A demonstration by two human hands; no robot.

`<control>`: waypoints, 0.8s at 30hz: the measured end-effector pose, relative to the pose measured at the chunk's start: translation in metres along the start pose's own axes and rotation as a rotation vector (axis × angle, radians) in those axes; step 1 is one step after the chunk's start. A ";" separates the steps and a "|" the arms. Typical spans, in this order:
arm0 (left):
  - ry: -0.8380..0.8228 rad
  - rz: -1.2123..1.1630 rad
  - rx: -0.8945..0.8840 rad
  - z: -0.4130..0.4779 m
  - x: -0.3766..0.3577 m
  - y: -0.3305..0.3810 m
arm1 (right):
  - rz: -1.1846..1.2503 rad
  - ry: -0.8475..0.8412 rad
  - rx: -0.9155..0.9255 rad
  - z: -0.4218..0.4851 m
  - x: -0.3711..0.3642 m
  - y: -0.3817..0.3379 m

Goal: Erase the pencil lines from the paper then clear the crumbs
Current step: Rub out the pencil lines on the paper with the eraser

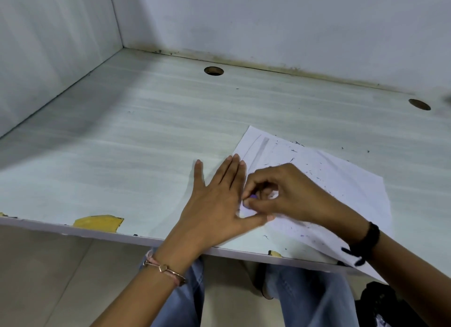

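A white sheet of paper (341,187) lies at an angle on the pale desk (146,131), its near corner hanging past the front edge. Faint pencil lines (256,146) run along its far left side, and dark eraser crumbs (307,172) are scattered over it. My left hand (217,204) lies flat with fingers spread on the sheet's left edge. My right hand (285,192) is pinched around a small purple eraser (253,196), pressing it on the paper beside the left hand's fingers. Most of the eraser is hidden by fingers.
Two round cable holes (213,71) (419,104) sit near the back wall. The desk's front edge has chipped yellow patches (98,223). A side wall closes the left. A few crumbs (355,149) lie on the desk beyond the paper. A dark bag (390,304) sits on the floor at lower right.
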State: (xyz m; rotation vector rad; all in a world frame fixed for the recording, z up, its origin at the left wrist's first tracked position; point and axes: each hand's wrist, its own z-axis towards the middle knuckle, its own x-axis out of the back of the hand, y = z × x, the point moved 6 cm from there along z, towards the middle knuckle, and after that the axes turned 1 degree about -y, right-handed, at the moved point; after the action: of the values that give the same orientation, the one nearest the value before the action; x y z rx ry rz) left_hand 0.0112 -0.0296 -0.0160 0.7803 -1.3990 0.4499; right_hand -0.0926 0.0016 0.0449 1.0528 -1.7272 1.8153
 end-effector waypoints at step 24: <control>-0.044 -0.017 0.011 -0.002 0.001 0.000 | 0.016 0.323 -0.083 0.005 0.029 0.031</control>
State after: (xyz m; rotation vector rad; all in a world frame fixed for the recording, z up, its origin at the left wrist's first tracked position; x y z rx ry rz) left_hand 0.0128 -0.0287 -0.0150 0.8148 -1.4313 0.4303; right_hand -0.1323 -0.0134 0.0462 0.6705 -1.6023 1.7915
